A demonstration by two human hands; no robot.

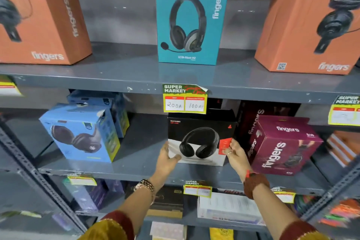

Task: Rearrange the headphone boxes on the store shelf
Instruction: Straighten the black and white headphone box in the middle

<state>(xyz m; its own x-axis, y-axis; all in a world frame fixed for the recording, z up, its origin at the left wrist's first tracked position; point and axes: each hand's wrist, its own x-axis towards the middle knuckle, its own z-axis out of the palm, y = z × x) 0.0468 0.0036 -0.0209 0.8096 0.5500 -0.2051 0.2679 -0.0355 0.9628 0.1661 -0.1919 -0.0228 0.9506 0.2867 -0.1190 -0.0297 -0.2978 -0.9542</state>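
Note:
A black and white headphone box [200, 138] stands on the middle grey shelf [140, 163]. My left hand [167, 157] grips its lower left corner, and my right hand [234, 152] holds its right edge beside a red tag. A light blue box [81, 134] sits to the left with another blue box [109, 103] behind it. A maroon fingers box [282, 146] stands close on the right. On the upper shelf a teal box [190, 21] stands in the centre between two orange boxes [39, 17] [311, 25].
A yellow price label [185, 99] hangs from the upper shelf edge just above the black box. A dark box [253, 119] stands behind the maroon one. The lower shelf holds more boxes and papers [228, 206]. Slotted metal uprights [35, 177] frame both sides.

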